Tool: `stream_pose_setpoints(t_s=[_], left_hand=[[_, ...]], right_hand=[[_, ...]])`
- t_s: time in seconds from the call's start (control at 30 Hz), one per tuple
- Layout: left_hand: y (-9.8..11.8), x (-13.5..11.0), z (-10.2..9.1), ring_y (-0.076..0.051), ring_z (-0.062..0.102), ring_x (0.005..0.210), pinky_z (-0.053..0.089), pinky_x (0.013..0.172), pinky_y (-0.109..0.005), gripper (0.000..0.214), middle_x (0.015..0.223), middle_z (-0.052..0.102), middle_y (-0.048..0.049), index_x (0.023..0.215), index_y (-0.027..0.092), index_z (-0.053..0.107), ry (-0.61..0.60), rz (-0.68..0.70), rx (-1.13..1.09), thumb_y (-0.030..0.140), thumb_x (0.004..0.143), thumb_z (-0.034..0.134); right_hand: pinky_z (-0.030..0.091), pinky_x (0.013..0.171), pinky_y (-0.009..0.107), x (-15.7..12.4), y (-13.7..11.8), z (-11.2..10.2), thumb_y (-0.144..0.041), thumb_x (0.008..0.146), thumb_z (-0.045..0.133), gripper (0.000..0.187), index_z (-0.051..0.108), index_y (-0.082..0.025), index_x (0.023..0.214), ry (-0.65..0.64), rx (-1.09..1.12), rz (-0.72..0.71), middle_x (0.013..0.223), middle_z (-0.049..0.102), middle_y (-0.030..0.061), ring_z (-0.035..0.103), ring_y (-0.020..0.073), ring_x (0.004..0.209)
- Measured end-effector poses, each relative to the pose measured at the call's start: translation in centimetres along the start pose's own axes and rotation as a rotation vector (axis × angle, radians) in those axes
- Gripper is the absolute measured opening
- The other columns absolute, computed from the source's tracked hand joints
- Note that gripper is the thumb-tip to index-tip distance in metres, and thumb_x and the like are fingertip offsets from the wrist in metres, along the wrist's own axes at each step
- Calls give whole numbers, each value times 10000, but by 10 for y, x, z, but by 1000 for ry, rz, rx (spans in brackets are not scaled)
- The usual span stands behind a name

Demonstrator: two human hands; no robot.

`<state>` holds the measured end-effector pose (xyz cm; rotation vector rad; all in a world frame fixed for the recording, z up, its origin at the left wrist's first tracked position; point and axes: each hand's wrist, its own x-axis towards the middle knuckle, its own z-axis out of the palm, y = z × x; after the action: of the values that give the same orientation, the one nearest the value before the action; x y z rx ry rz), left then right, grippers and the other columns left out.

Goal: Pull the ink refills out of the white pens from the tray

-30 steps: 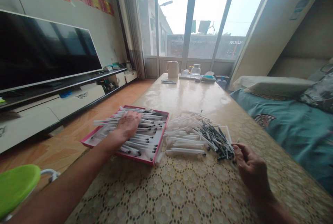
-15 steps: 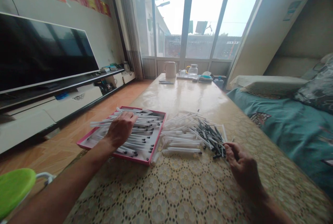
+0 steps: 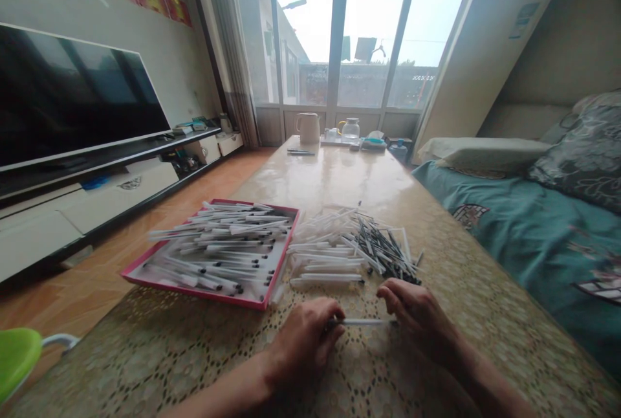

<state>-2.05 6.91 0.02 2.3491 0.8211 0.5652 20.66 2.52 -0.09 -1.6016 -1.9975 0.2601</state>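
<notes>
My left hand (image 3: 310, 334) is closed in a pinch on the left end of a slim whitish pen (image 3: 365, 321) over the near part of the table. At the pen's right end, the curled fingers of my right hand (image 3: 412, 308) close around a small dark part I cannot make out. To the left, a pink-rimmed box (image 3: 264, 305) holds many whitish pens (image 3: 228, 256) with dark tips. Beyond my hands lie a row of white pen barrels (image 3: 330, 263) and, on their right, a heap of thin dark sticks like pen refills (image 3: 381, 243).
The long table (image 3: 334, 175) has a patterned cover. At its far end stand a beige jug (image 3: 308, 128), a glass pitcher (image 3: 350, 129) and a tissue pack (image 3: 373, 141). A green stool (image 3: 19, 356) is at lower left, a teal-covered sofa (image 3: 485, 237) along the right.
My left hand has left the box and come right and nearer, now holding a pen. My right hand has drawn back from the dark heap to the pen's right end. The view has shifted slightly.
</notes>
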Motion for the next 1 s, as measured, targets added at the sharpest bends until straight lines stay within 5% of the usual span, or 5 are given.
stream_pose_setpoints(t_s=[0.27,0.43,0.7,1.0], left_hand=[[-10,4,3,-182,596,738,425,662,-266,109,799,660,-59,864,185,612,50,20,-59,207,809,521],[-14,2,1,-180,599,777,424,675,-251,110,846,649,-63,904,175,578,69,19,13,218,824,517],[-12,2,4,-175,594,622,317,508,-260,291,707,621,-48,777,165,548,-56,165,421,367,903,381],[-11,4,-2,-156,550,521,209,474,-275,315,617,625,-17,720,190,524,-156,142,450,346,914,330]], right_hand=[[373,634,259,0,-19,10,-396,808,574,179,571,-217,817,-144,-183,-182,752,635,8,580,167,697],[328,544,228,0,-14,19,-223,886,442,159,510,-208,743,-184,-255,-208,668,597,-17,544,125,591],[233,462,250,-4,-25,26,-309,922,409,219,466,-206,737,-161,-281,-259,606,598,-27,557,120,508],[172,441,277,-7,-17,35,-353,932,405,263,452,-211,715,-143,-392,-360,547,580,-41,531,109,443]])
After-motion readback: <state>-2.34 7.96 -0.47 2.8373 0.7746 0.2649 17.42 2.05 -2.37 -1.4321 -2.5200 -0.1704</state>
